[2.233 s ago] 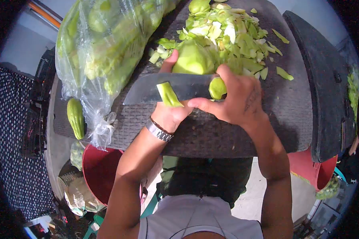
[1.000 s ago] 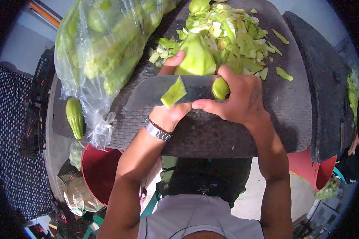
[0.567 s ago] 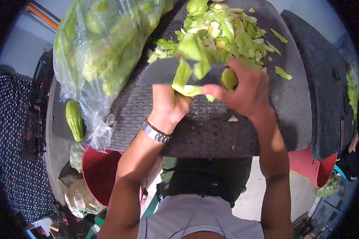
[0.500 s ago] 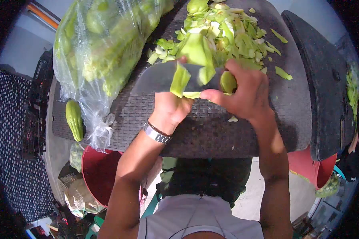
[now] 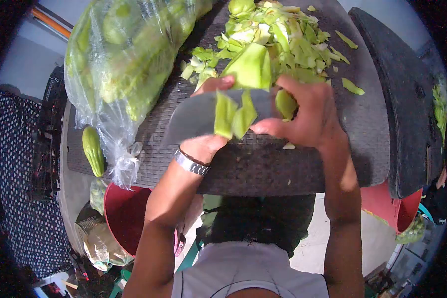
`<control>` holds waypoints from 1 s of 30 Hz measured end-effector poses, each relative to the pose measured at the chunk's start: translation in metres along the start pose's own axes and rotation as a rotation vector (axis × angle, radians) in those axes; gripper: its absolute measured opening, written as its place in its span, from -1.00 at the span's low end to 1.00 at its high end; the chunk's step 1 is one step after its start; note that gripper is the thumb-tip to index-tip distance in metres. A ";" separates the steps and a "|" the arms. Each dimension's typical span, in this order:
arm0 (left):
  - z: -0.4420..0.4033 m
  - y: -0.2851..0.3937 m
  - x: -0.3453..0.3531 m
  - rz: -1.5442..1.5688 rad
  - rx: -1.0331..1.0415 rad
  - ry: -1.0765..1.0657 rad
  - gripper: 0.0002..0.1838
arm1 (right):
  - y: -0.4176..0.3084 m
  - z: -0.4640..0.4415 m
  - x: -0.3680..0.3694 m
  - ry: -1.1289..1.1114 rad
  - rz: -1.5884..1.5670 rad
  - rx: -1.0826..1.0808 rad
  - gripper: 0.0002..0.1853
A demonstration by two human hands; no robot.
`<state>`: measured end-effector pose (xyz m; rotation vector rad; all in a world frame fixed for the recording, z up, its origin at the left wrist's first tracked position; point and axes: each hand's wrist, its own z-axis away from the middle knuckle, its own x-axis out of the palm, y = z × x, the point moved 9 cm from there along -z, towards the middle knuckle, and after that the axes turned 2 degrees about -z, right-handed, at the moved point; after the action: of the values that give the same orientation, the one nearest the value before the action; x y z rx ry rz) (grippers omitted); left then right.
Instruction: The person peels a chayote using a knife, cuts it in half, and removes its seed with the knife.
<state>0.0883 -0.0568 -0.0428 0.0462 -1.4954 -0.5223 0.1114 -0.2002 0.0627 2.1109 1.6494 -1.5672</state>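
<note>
A peeled light-green chayote point(image 5: 251, 67) rests in my left hand point(image 5: 206, 145), which is closed around it and partly hidden behind the blade. A fingertip shows at its lower left side. My right hand point(image 5: 315, 111) grips a broad knife point(image 5: 191, 116), its dark blade lying across in front of the chayote and blurred by motion. Two strips of green peel point(image 5: 224, 115) cling to the blade. Between my right thumb and forefinger sits a rounded green piece point(image 5: 285, 104); whether it is pinched or stuck to the knife, I cannot tell.
A heap of peelings point(image 5: 298, 42) covers the back of the dark woven table point(image 5: 263, 171). To the left lie a knotted plastic bag point(image 5: 129, 59) of green produce and a single chayote point(image 5: 93, 150). Red tubs point(image 5: 125, 216) stand below; a dark chair back point(image 5: 397, 109) rises at right.
The knife blade has moved toward my body, away from the chayote, carrying the peel strips with it. The second strip has shifted down and left along the blade.
</note>
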 end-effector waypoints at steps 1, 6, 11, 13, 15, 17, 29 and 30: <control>0.004 0.001 -0.002 -0.051 0.033 -0.025 -0.39 | 0.006 0.000 -0.001 0.014 0.009 0.011 -0.33; 0.005 0.013 0.023 -0.354 0.074 0.017 -0.22 | 0.058 -0.002 -0.017 0.074 0.148 0.091 -0.29; 0.004 0.027 0.033 -0.398 0.134 0.010 -0.27 | 0.090 0.002 -0.037 0.142 0.265 0.199 -0.34; 0.005 0.027 0.036 -0.382 0.154 0.017 -0.27 | 0.092 0.002 -0.040 0.138 0.250 0.246 -0.38; 0.006 0.030 0.039 -0.386 0.177 0.023 -0.27 | 0.090 0.000 -0.038 0.094 0.248 0.310 -0.35; 0.008 0.032 0.038 -0.395 0.191 0.027 -0.27 | 0.088 0.000 -0.035 0.076 0.244 0.337 -0.33; 0.006 0.030 0.019 -0.404 0.165 0.121 -0.33 | 0.044 -0.005 -0.009 -0.055 0.121 0.245 -0.21; 0.008 0.023 0.018 -0.385 0.179 0.147 -0.36 | 0.036 -0.006 -0.005 -0.035 0.092 0.228 -0.21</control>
<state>0.0873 -0.0407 -0.0177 0.5104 -1.3898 -0.6760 0.1422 -0.2160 0.0505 2.2123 1.4011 -1.8284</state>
